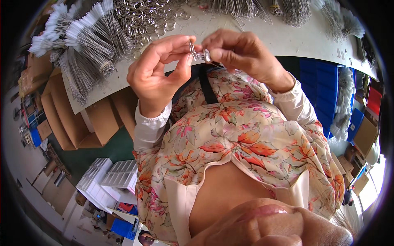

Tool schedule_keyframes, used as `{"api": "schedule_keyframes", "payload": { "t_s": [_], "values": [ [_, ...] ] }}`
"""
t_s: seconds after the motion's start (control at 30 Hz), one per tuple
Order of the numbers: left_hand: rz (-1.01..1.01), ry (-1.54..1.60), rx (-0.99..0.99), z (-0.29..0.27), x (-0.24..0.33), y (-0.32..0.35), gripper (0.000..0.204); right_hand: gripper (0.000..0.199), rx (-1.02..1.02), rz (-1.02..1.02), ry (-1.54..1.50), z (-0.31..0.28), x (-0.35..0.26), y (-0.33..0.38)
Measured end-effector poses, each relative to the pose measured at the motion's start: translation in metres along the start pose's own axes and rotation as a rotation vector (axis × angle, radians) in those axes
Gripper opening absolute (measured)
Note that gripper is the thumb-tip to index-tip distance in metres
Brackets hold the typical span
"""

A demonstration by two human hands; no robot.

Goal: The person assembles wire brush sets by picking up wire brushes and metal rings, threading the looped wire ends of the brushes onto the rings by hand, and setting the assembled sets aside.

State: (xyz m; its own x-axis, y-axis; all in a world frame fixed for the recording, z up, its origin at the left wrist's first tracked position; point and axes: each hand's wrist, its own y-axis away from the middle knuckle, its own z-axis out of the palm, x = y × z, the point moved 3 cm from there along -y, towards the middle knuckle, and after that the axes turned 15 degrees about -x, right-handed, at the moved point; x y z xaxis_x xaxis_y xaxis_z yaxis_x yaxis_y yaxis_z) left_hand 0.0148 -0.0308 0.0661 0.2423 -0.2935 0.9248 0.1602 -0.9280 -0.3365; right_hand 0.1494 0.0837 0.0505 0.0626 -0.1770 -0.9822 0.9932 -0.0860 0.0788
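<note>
Two hands meet over the edge of our white worktable, and between them we hold a small metal ring with thin wire pieces attached. Our left hand pinches the ring between thumb and forefinger, its other fingers curled loosely below. Our right hand, at three o'clock from the ring, grips the wire pieces with thumb and fingertips, so both hands are closed on the same little assembly. It sits just above the table's near edge, in front of our flowered blouse.

At eleven o'clock from the hands lies a heap of loose metal rings, spread on the table top. Farther out at ten o'clock we see bundles of thin wire brushes with white bristle tips, fanned across the left corner of the table. More wire brushes lie at one o'clock, near the far right edge.

Under the table at eight o'clock stand brown cardboard boxes, and beyond them, toward seven o'clock, white plastic trays are stacked on the floor. At four o'clock from the hands, blue bins stand beside the table, one holding white brush heads.
</note>
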Motion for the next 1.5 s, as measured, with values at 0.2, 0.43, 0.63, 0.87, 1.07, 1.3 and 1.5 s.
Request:
{"api": "schedule_keyframes", "payload": {
  "t_s": [0.2, 0.43, 0.63, 0.87, 1.07, 1.3, 1.5],
  "values": [
    [0.165, -0.259, 0.020, -0.003, 0.017, -0.011, 0.029, 0.018, 0.129, -0.087, -0.115, 0.003, -0.028, -0.010],
    [0.133, -0.209, 0.057, -0.010, 0.010, -0.019, 0.028, 0.016, 0.076, -0.080, -0.141, -0.002, -0.022, -0.021],
    [0.049, -0.142, -0.062, -0.016, 0.013, -0.024, 0.027, 0.021, 0.114, -0.090, 0.109, 0.004, -0.013, -0.018],
    [0.001, -0.451, -0.264, -0.028, 0.012, -0.026, 0.015, 0.019, 0.057, -0.014, -0.055, 0.004, -0.018, -0.015],
    [-0.300, 0.353, -0.085, -0.027, -0.006, -0.007, 0.019, 0.017, 0.041, -0.097, -0.019, 0.008, -0.013, -0.017],
    [-0.039, -0.556, -0.139, -0.033, 0.020, -0.002, 0.020, 0.017, 0.019, -0.098, -0.014, 0.013, -0.010, -0.029],
    [-0.091, -0.380, -0.081, -0.041, 0.016, 0.014, 0.011, 0.016, -0.098, -0.079, -0.034, 0.026, -0.013, -0.033]
  ]
}}
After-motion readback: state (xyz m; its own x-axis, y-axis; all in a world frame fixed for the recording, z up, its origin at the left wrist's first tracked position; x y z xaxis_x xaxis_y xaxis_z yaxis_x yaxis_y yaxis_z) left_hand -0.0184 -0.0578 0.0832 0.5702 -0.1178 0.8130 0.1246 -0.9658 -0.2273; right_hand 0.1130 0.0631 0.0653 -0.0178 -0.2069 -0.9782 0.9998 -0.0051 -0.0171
